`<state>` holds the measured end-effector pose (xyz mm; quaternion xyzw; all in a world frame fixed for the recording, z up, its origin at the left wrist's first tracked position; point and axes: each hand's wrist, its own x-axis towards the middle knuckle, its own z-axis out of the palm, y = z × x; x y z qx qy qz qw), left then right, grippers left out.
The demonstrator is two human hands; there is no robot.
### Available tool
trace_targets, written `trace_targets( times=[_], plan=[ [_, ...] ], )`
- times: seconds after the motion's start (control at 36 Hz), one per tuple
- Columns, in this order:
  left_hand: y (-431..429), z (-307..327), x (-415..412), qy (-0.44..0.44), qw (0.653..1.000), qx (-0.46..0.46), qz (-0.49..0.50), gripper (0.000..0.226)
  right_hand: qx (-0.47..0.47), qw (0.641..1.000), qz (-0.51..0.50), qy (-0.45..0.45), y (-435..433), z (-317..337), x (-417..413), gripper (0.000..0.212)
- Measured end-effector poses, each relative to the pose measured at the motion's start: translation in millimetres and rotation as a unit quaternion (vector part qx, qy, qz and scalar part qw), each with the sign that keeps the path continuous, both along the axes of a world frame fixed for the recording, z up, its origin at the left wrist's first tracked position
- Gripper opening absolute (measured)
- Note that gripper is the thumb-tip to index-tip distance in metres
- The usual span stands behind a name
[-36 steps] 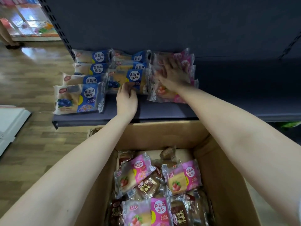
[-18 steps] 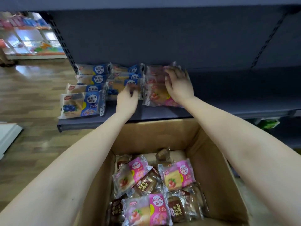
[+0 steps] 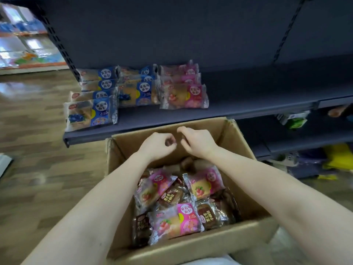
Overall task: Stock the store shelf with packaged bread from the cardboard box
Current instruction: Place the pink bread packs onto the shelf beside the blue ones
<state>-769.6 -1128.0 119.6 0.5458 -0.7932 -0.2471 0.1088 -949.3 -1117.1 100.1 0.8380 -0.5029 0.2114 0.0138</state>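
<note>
Left grip (image 3: pixel 155 148) and right grip (image 3: pixel 198 143), fingers loosely curled and holding nothing, hover side by side over the far end of the cardboard box (image 3: pixel 191 243). The bread packs (image 3: pixel 176 219) lie below them, toward lower centre of frame, long axes roughly left-to-right. The shelf (image 3: pixel 248 96) lies beyond, upper centre.

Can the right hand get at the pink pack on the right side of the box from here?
Probably yes. The right hand hovers empty above the cardboard box, and the pink pack lies uppermost inside, below the wrist, with nothing covering it.
</note>
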Motion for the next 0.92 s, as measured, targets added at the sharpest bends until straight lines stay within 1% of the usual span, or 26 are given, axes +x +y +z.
trace_targets(
  times=[0.06, 0.11, 0.28, 0.39, 0.5, 0.58, 0.75, 0.92],
  plan=[
    [13.7, -24.4, 4.3, -0.009, 0.999, 0.039, 0.008, 0.011, 0.041, 0.999, -0.017, 0.028, 8.8, -13.9, -2.0, 0.039],
    [24.9, -48.2, 9.7, -0.01, 0.996, 0.079, 0.028, 0.017, 0.086, 0.994, -0.025, 0.06, 15.2, -30.3, -4.8, 0.039],
    [43.0, -98.3, 13.5, -0.01, 0.981, 0.184, 0.057, 0.052, 0.173, 0.978, -0.044, 0.108, 33.0, -67.0, -5.6, 0.036],
    [50.5, -115.4, 5.0, -0.032, 0.983, 0.174, 0.048, 0.061, 0.218, 0.965, -0.059, 0.136, 38.2, -86.9, 2.3, 0.034],
    [55.2, -132.1, -4.3, -0.057, 0.983, 0.164, 0.052, 0.06, 0.304, 0.939, -0.083, 0.139, 41.6, -103.1, 7.9, 0.039],
    [56.7, -141.6, -10.7, -0.089, 0.985, 0.136, 0.057, 0.057, 0.365, 0.916, -0.084, 0.142, 41.3, -114.3, 5.6, 0.046],
    [58.9, -156.0, -17.5, -0.123, 0.984, 0.111, 0.071, 0.048, 0.406, 0.905, -0.077, 0.103, 38.7, -124.8, -5.5, 0.052],
    [57.9, -157.6, -17.8, -0.132, 0.983, 0.106, 0.076, 0.044, 0.426, 0.896, -0.101, 0.077, 37.8, -125.8, -5.5, 0.039]
  ],
)
